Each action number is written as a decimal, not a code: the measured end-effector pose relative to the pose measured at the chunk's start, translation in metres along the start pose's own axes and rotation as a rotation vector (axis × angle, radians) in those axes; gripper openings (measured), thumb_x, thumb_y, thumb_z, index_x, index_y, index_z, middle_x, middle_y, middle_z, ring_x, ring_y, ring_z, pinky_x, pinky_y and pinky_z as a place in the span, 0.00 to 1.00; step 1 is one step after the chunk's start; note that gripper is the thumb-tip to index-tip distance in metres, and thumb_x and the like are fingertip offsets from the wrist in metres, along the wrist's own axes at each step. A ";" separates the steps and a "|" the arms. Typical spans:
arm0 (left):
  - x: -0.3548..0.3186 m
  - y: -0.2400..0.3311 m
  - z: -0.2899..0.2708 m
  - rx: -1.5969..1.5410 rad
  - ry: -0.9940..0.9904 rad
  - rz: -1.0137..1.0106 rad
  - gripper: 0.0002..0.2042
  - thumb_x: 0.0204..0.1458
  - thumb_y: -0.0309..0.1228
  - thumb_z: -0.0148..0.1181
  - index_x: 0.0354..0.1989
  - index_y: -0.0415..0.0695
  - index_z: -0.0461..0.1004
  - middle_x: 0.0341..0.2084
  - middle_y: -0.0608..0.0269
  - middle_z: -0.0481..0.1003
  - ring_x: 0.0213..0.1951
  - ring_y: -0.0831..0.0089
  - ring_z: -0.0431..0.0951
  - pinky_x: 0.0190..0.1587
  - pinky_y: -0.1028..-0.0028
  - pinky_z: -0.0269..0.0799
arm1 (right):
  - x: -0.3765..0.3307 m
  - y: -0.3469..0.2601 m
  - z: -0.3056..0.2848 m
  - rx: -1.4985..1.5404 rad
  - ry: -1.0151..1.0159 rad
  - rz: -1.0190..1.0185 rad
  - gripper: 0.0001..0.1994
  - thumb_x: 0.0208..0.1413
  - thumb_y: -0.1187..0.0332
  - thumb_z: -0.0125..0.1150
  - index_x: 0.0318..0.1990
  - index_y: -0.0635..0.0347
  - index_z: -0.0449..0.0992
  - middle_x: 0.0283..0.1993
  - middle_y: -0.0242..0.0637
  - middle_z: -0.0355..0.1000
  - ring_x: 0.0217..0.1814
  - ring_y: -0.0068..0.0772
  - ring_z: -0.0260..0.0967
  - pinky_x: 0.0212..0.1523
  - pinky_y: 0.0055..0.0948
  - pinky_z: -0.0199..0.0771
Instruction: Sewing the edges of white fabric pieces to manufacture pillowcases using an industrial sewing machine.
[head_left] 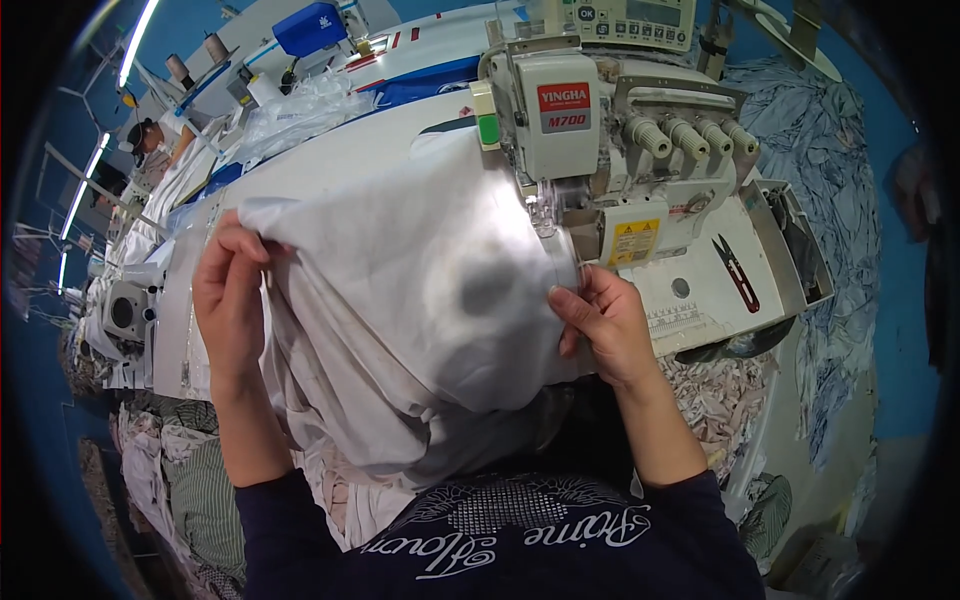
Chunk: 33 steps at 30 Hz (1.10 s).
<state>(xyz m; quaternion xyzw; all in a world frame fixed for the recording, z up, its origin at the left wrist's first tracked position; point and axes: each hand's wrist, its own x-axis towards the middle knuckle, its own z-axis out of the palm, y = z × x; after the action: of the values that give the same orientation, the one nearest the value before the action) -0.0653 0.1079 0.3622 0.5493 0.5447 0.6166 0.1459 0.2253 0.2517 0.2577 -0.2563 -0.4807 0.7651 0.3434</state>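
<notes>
Clamped by the left hand (228,288) at an upper corner: white cloth (385,265). Pinched at its right edge by the right hand (608,322), thumb on top. Spread between both over the table (315,145), sagging in folds toward the lap. Just ahead, the sewing machine (560,135). Rightward, snips (740,278); farther, hanging blue-grey fabric (815,150).
</notes>
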 end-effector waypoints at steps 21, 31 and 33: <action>-0.090 -0.065 0.036 0.930 -0.092 -0.110 0.12 0.37 0.22 0.63 0.33 0.40 0.76 0.27 0.57 0.63 0.37 0.61 0.67 0.43 0.67 0.65 | 0.000 0.000 0.003 -0.022 -0.013 -0.002 0.09 0.52 0.68 0.63 0.30 0.62 0.69 0.22 0.30 0.69 0.14 0.18 0.64 0.16 0.16 0.64; 0.021 -0.026 0.034 0.857 0.386 0.344 0.09 0.41 0.17 0.57 0.32 0.39 0.75 0.23 0.62 0.62 0.26 0.70 0.64 0.28 0.75 0.59 | 0.000 -0.002 0.005 -0.007 -0.009 -0.036 0.10 0.53 0.69 0.61 0.27 0.60 0.65 0.19 0.27 0.65 0.13 0.16 0.62 0.15 0.15 0.63; 0.039 -0.024 0.032 0.848 0.424 0.434 0.08 0.42 0.18 0.58 0.32 0.39 0.76 0.23 0.62 0.61 0.25 0.70 0.63 0.28 0.76 0.59 | 0.000 -0.002 0.005 -0.014 -0.026 -0.041 0.10 0.53 0.69 0.61 0.27 0.60 0.65 0.19 0.26 0.65 0.13 0.16 0.62 0.15 0.15 0.63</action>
<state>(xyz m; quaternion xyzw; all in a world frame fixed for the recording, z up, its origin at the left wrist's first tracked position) -0.0621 0.1629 0.3563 0.5234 0.6379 0.4557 -0.3339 0.2222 0.2491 0.2617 -0.2388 -0.4957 0.7578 0.3507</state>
